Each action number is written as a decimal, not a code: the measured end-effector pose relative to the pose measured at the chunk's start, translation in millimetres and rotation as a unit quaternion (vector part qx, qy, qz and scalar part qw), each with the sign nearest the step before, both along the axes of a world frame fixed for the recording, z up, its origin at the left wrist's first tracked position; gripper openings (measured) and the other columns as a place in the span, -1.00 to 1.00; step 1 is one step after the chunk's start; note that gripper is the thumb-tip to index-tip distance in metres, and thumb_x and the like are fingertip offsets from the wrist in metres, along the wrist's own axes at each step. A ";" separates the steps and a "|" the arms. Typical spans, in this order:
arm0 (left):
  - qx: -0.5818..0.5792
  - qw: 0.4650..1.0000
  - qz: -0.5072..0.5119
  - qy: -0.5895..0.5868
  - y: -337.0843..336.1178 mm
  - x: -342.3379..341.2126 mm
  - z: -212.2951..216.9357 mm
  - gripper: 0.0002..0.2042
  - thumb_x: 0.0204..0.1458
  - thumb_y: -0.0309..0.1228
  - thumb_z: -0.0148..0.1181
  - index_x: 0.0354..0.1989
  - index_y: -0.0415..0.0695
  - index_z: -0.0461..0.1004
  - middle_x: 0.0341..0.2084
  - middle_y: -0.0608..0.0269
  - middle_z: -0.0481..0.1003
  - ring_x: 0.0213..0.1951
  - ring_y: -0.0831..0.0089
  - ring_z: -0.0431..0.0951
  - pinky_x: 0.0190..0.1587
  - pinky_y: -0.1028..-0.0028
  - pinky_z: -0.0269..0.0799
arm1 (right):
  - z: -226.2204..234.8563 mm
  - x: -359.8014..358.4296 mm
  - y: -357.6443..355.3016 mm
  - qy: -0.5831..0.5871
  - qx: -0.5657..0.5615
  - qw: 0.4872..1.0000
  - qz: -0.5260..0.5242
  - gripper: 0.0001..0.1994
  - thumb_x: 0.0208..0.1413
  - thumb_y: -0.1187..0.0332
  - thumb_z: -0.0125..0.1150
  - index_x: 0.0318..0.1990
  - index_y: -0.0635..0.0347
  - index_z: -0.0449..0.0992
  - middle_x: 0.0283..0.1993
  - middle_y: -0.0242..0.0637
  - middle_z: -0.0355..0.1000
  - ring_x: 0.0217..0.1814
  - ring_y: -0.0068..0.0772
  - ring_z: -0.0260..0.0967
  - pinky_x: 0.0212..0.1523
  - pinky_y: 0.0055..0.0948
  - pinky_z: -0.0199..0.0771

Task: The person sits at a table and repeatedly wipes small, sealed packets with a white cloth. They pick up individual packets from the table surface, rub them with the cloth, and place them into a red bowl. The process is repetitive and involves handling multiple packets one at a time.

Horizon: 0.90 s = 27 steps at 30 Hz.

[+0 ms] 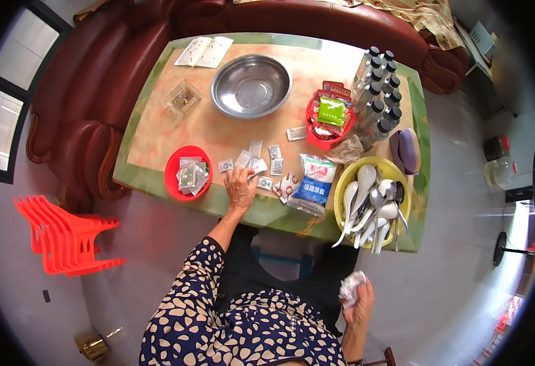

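Observation:
My left hand (pixel 240 189) reaches over the near edge of the table, its fingers stretched out at a group of small white sachets (pixel 243 160). The fingertips touch or hover just over the nearest ones; which of the two I cannot tell. Just left stands a red plastic bowl (pixel 171 171) holding more small clear and white packets (pixel 192 174). Off the table, low at the right, my right hand (pixel 359 305) is closed around a crumpled white tissue (pixel 351 288).
A steel basin (pixel 252 110), a clear ashtray (pixel 183 97) and an open booklet (pixel 204 52) lie farther back. Rightward are a red basket (pixel 325 144) of packets, capped glass bottles (pixel 374 91), a blue-white bag (pixel 314 186) and a yellow basin (pixel 340 183) of spoons. Red stools (pixel 66 238) stand left.

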<state>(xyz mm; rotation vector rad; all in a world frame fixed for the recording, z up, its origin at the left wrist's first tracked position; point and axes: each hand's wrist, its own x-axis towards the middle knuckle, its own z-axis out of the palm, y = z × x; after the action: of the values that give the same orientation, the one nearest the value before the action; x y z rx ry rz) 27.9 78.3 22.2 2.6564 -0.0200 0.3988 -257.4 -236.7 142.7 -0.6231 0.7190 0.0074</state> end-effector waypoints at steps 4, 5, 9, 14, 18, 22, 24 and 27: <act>-0.042 0.986 -0.163 0.007 -12.6 -12.1 -10.0 -0.70 -0.18 -0.31 0.34 -0.27 -0.11 0.45 -0.26 0.21 0.40 -0.12 0.20 0.37 -0.05 0.25 0.28 | -0.8 70.1 54.4 0.034 -0.060 0.996 0.055 -0.63 0.17 0.36 0.03 0.11 0.29 0.30 -0.07 -0.15 0.46 -0.23 -0.29 0.48 -0.51 -0.45 0.45; -0.045 0.986 -0.163 0.000 -21.3 -15.4 -11.7 -0.68 -0.19 -0.30 0.35 -0.25 -0.11 0.45 -0.23 0.21 0.39 -0.10 0.21 0.36 -0.04 0.25 0.29 | 0.8 83.7 64.3 0.008 -0.036 0.997 0.067 -0.63 0.16 0.37 0.02 0.10 0.30 0.30 -0.05 -0.14 0.46 -0.19 -0.28 0.48 -0.48 -0.44 0.46; -0.025 0.993 -0.115 0.021 -41.1 -16.8 -16.4 -0.63 -0.17 -0.24 0.35 -0.22 -0.14 0.44 -0.25 0.15 0.35 -0.13 0.16 0.34 -0.08 0.24 0.29 | -1.4 109.3 86.2 -0.043 -0.023 0.992 0.120 -0.63 0.12 0.47 0.04 0.10 0.33 0.31 0.00 -0.12 0.45 -0.12 -0.30 0.48 -0.37 -0.44 0.49; -0.041 0.992 -0.091 0.076 -56.5 1.0 -28.7 -0.74 -0.26 -0.33 0.37 -0.42 -0.10 0.44 -0.29 0.13 0.35 -0.12 0.13 0.32 -0.17 0.18 0.30 | -5.5 128.0 98.2 -0.063 -0.020 0.990 0.122 -0.64 0.10 0.54 0.08 0.08 0.33 0.33 -0.02 -0.19 0.45 -0.13 -0.41 0.45 -0.33 -0.53 0.46; -0.085 0.985 -0.097 0.110 -55.8 0.7 -30.3 -0.77 -0.25 -0.44 0.30 -0.36 -0.13 0.44 -0.47 0.17 0.46 -0.34 0.16 0.43 -0.26 0.17 0.34 | -2.4 128.3 100.0 -0.057 0.015 0.993 0.107 -0.68 0.12 0.54 0.08 0.05 0.31 0.35 -0.03 -0.19 0.45 -0.10 -0.37 0.45 -0.29 -0.48 0.53; -0.439 0.890 0.014 0.121 -46.3 -6.5 -27.3 -0.81 -0.11 -0.49 0.24 -0.30 -0.20 0.44 -0.48 0.24 0.52 -0.51 0.36 0.46 -0.43 0.35 0.38 | -1.4 125.1 98.2 -0.063 0.041 0.993 0.088 -0.72 0.12 0.55 0.06 0.01 0.28 0.36 -0.01 -0.16 0.44 -0.06 -0.32 0.44 -0.27 -0.44 0.54; -0.566 0.769 0.008 0.296 -34.8 -16.8 28.2 -0.82 -0.02 -0.52 0.18 -0.24 -0.28 0.41 -0.47 0.30 0.53 -0.46 0.55 0.53 -0.38 0.60 0.45 | -2.4 121.9 92.0 -0.080 0.035 0.994 0.061 -0.73 0.11 0.55 0.06 -0.01 0.25 0.36 -0.01 -0.17 0.43 -0.05 -0.31 0.43 -0.25 -0.43 0.54; -0.731 0.598 -0.038 0.325 -30.2 -54.6 64.8 -0.81 0.02 -0.53 0.13 -0.18 -0.25 0.38 -0.34 0.23 0.53 -0.34 0.47 0.57 -0.35 0.50 0.52 | 7.6 123.0 96.3 -0.140 -0.092 0.986 0.006 -0.73 0.16 0.57 0.02 0.02 0.23 0.37 -0.03 -0.23 0.43 -0.04 -0.40 0.42 -0.15 -0.48 0.48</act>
<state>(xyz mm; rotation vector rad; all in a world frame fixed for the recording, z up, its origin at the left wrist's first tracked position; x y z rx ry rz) -26.7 48.1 87.0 0.9653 0.2907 -0.4854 -134.5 -140.4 150.3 -0.7874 0.4447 -0.1343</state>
